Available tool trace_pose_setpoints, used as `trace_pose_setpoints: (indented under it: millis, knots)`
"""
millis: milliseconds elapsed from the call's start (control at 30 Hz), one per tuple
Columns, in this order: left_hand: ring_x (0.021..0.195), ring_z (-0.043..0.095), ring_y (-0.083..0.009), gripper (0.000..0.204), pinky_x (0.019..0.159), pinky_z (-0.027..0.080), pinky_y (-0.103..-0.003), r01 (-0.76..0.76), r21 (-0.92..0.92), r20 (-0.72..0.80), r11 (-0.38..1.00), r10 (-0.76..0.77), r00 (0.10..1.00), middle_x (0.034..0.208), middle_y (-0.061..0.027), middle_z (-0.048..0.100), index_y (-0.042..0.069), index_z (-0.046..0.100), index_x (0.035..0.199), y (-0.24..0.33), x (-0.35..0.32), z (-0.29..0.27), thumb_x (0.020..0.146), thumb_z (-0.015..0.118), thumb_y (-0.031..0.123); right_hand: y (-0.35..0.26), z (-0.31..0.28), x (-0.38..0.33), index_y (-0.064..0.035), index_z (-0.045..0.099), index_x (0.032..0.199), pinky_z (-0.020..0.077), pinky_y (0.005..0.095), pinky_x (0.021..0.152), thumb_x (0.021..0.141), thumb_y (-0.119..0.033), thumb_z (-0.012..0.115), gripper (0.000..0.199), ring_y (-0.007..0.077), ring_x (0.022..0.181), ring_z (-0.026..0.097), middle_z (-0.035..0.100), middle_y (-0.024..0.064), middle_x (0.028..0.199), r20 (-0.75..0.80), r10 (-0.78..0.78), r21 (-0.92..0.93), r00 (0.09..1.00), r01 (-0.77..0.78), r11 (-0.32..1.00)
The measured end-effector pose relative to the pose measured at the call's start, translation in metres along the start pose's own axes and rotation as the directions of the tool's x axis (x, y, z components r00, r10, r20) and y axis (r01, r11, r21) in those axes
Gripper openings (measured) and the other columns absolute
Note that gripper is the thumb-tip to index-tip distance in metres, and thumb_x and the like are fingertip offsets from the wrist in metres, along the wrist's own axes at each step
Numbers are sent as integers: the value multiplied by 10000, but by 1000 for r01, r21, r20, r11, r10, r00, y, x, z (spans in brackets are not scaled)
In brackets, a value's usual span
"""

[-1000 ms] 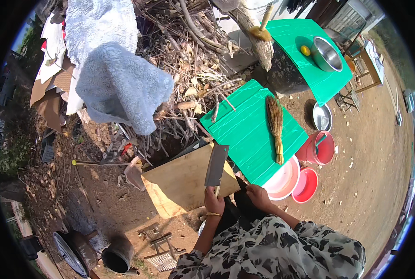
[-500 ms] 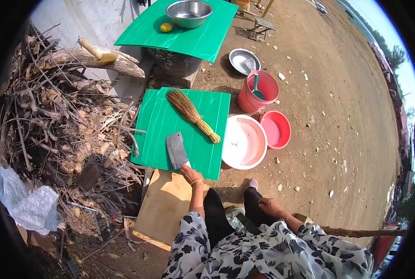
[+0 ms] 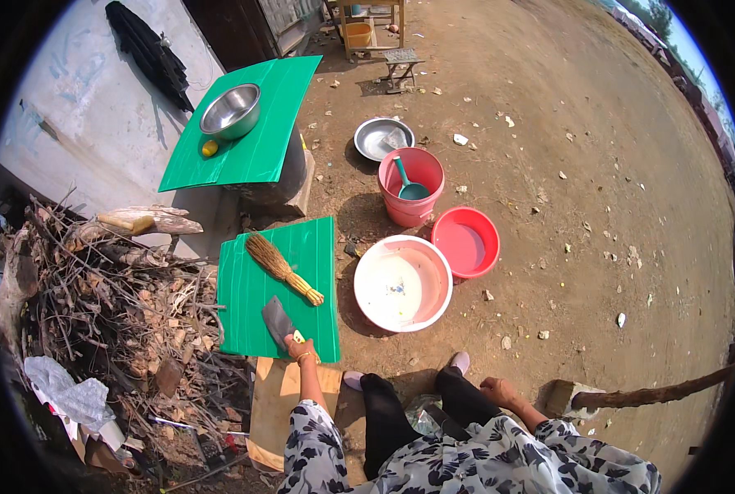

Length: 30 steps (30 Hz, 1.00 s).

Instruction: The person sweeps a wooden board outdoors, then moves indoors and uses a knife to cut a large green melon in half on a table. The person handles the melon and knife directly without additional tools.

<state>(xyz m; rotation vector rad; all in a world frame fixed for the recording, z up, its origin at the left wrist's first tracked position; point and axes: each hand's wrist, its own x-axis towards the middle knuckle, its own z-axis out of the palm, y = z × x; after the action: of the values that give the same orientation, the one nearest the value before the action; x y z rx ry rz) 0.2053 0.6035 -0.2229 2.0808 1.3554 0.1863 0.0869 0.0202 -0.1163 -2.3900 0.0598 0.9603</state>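
A cleaver with a dark, broad blade and a pale yellow handle rests on the green sheet. My left hand, a bracelet at its wrist, has its fingers round the handle near the sheet's front edge. Just beyond the blade lies a short straw whisk broom, its tied end toward the right. My right hand rests beside my right knee with its fingers loosely extended, and I see nothing in it.
A wooden board lies before me, with piled firewood to its left. Right of the sheet stand a pale pink basin, a red basin and a bucket holding a green dipper. A steel bowl sits farther back.
The view has swung, so the sheet and basins appear lower and more of the wall shows. My left hand stays at the cleaver, whose handle shows more. My right hand remains by the knee.
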Motion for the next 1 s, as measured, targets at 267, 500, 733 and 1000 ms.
trace_pose_setpoints:
  millis: [267, 500, 733, 1000]
  knots:
    - [949, 685, -374, 572, 845, 551, -475, 8, -73, -84, 997, -14, 996, 1041, -164, 683, 81, 551, 1138, -3, 4, 44, 622, 793, 41, 147, -54, -43, -23, 711, 1013, 574, 381, 701, 901, -232, 636, 249, 233, 718, 734, 725, 125, 779, -119, 199, 66, 973, -192, 979]
    - [957, 682, -357, 657, 814, 564, -453, 195, -140, -50, 971, -204, 978, 1083, -170, 672, 76, 538, 1209, -6, -3, 64, 613, 811, 40, 193, -65, -63, -23, 721, 964, 578, 445, 687, 877, -232, 635, 242, 372, 749, 718, 716, 230, 836, -154, 233, 114, 960, -217, 970]
    - [917, 705, -274, 515, 771, 555, -403, 86, -350, -54, 933, -112, 992, 1013, -150, 725, 7, 569, 1218, 14, -31, 60, 743, 766, 32, 175, -52, -25, 33, 667, 1041, 564, 340, 565, 936, -149, 591, 223, 207, 669, 716, 701, 142, 790, 126, 306, 370, 944, -331, 868]
    - [985, 659, -170, 277, 885, 532, -310, 131, -777, 101, 615, -84, 991, 1062, -77, 690, 18, 624, 1160, 96, -97, -32, 891, 690, 31, 10, -88, 69, -3, 622, 1152, 552, 326, 609, 993, -280, 590, 321, 193, 724, 692, 698, 122, 910, 238, -72, 355, 969, -18, 935]
